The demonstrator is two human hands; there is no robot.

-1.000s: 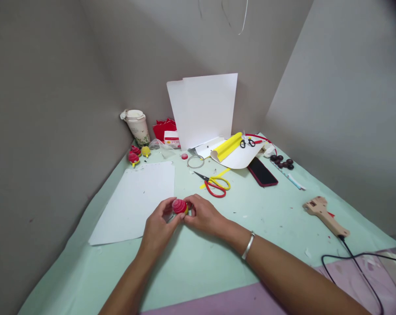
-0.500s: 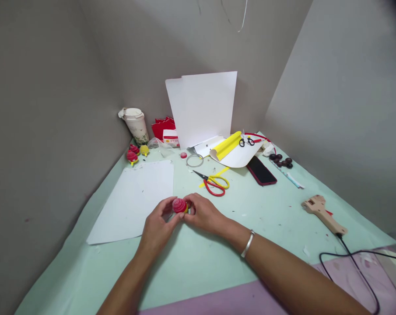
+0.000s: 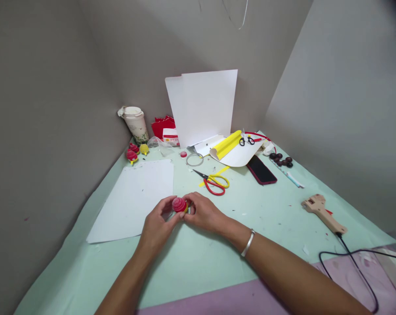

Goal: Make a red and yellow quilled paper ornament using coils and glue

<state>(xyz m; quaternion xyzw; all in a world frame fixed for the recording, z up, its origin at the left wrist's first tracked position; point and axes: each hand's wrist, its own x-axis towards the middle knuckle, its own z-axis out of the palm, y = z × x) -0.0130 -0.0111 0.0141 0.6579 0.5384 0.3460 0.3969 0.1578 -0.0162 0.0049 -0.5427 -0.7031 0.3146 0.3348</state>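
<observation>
Between my two hands is a small red ridged ornament [image 3: 179, 204], rounded on top, with a yellow rim at its right side. My left hand [image 3: 159, 221] pinches it from the left with thumb and fingertips. From the right, the fingers of my right hand [image 3: 199, 211] close on the yellow edge; the fingertips are partly hidden. Just beyond the hands lie scissors [image 3: 214, 183] with one red and one yellow handle, blades spread a little. A white sheet [image 3: 132, 201] lies to the left, partly behind my left hand.
Similar red ornaments [image 3: 132, 156] and a yellow one [image 3: 144, 149] sit near a lidded cup [image 3: 135, 124]. At right are a phone [image 3: 262, 170], dark beads [image 3: 281, 160] and a corded glue gun [image 3: 324, 213]. White boards [image 3: 207, 109] lean on the wall behind a yellow roll [image 3: 229, 145].
Almost nothing differs. Both hands keep the same hold on the red ornament, and the whole view has shifted by only a few pixels.
</observation>
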